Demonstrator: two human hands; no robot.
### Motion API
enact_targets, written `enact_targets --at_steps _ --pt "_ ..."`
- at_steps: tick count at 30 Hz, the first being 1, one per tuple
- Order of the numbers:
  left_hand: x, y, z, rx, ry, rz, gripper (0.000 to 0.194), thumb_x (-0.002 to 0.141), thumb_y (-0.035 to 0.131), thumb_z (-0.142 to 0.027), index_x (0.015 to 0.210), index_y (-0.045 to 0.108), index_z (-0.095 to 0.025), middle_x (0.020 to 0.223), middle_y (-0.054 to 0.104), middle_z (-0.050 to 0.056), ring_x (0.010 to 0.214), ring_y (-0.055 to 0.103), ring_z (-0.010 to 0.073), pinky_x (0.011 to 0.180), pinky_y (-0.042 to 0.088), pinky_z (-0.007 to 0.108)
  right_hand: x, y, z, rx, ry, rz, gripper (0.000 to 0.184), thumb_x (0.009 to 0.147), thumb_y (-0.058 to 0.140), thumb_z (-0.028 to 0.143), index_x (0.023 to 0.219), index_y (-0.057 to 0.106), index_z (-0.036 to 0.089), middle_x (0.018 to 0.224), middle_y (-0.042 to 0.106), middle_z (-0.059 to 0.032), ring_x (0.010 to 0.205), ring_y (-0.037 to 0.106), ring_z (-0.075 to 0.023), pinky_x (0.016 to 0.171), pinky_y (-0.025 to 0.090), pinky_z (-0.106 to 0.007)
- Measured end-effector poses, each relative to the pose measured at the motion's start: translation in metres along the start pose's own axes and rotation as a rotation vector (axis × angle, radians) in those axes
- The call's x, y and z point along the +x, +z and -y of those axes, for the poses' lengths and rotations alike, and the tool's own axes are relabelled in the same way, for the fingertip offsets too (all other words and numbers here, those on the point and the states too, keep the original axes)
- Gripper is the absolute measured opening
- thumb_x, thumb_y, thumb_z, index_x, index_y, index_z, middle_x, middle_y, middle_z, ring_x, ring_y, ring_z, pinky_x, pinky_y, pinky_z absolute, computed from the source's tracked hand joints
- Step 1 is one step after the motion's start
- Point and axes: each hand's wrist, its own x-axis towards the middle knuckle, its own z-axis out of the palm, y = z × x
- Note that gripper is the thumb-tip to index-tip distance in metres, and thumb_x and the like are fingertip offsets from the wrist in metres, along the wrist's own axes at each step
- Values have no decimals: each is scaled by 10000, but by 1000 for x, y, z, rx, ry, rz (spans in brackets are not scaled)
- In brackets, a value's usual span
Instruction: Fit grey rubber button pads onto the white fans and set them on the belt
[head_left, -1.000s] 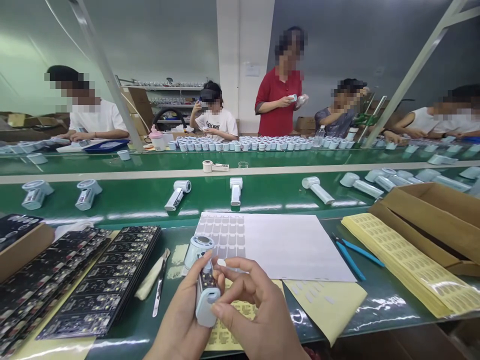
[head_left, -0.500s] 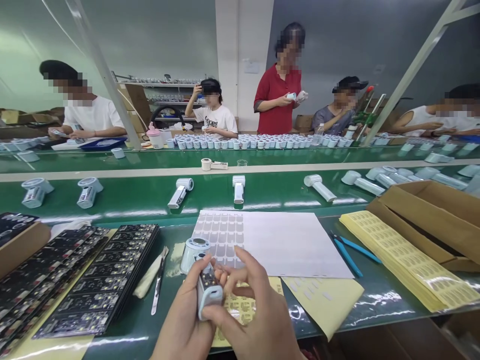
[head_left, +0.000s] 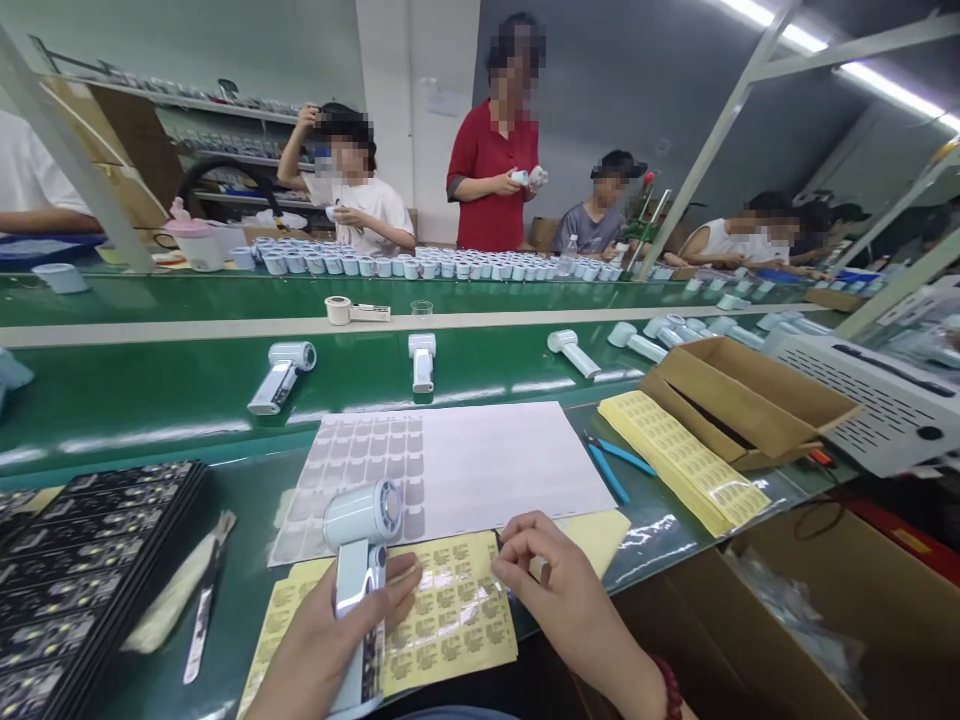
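Observation:
My left hand [head_left: 352, 620] is closed around the handle of a pale blue handheld fan [head_left: 360, 515]. The fan stands head up, its round grille turned to the right, and a dark strip shows low on the handle. Beneath it lies a yellow sheet of printed labels [head_left: 450, 625]. At that sheet's right edge is my right hand [head_left: 544, 580], thumb and forefinger pinched together; whatever they hold is too small to make out. Just behind is a white sheet [head_left: 510, 460] with rows of grey stickers at its left.
Stacked circuit boards [head_left: 97, 560], tweezers [head_left: 202, 620] and a cloth [head_left: 172, 595] lie left. Blue-handled pliers [head_left: 607, 470], yellow label strips [head_left: 675, 450] and a cardboard box [head_left: 750, 395] sit right. More fans [head_left: 422, 360] rest on the green belt [head_left: 487, 370]; co-workers sit and stand beyond.
My view has swung right. My left hand has turned the fan so its handle's side faces me. My right hand has moved away from the fan to the label sheet's right edge.

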Motion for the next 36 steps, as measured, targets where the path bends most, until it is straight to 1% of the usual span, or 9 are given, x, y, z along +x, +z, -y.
enact_targets --at_steps 6,11,15,21,23,25,30,33,36 --pt "10 -7 13 28 79 13 432 553 895 -209 935 702 -145 1017 776 160 966 735 337 854 616 376 -5 15 -13 -223 -160 -50 132 899 535 177 827 635 225 983 628 -46 770 622 -179 691 497 -311" --pt "8 -5 10 40 41 -19 423 585 865 -130 970 690 -136 1045 771 164 982 734 308 824 619 312 -10 1 -6 69 -159 34 131 879 637 273 761 656 220 948 593 -34 820 605 -172 715 502 -271" --pt "8 -3 7 28 23 -14 421 584 863 -111 967 690 -133 1057 767 170 976 735 307 811 624 314 -10 -3 6 194 -112 24 159 888 639 333 783 654 213 975 592 -34 727 567 -140 622 474 -243" --pt "10 -6 10 64 60 20 451 576 892 -229 964 680 -140 1057 770 170 973 735 313 803 612 311 -3 12 -1 -231 -140 -9 108 870 570 161 806 633 222 968 638 -30 706 604 -158 680 487 -291" --pt "9 -8 13 83 82 21 438 601 881 -281 966 678 -148 1061 771 164 987 731 311 825 601 314 -3 13 -6 -271 -167 -15 133 873 553 143 800 635 219 953 637 -37 744 624 -173 667 474 -293" --pt "9 -9 16 82 104 10 455 608 875 -282 998 675 -160 1068 771 153 999 728 308 856 589 327 -5 10 -9 -179 -199 11 136 880 570 155 784 644 219 920 620 -38 820 629 -188 702 473 -297" --pt "5 -3 12 44 44 -18 480 587 885 -233 1010 673 -150 1049 772 159 987 730 315 834 605 360 -13 0 -2 301 -204 70 145 869 699 327 772 677 221 905 572 -30 715 537 -146 619 430 -266" --pt "-3 4 1 6 3 -48 438 584 886 -179 972 689 -138 1045 770 155 930 743 307 780 622 348 -11 6 17 484 -158 76 176 874 701 359 775 666 218 915 560 -34 751 527 -149 601 399 -256" --pt "-12 8 -12 -89 -34 -39 409 681 842 -283 1044 708 -154 1039 768 129 890 747 297 691 625 336 -4 22 42 580 -96 182 149 852 713 319 765 654 213 919 577 -29 765 534 -142 634 423 -250"
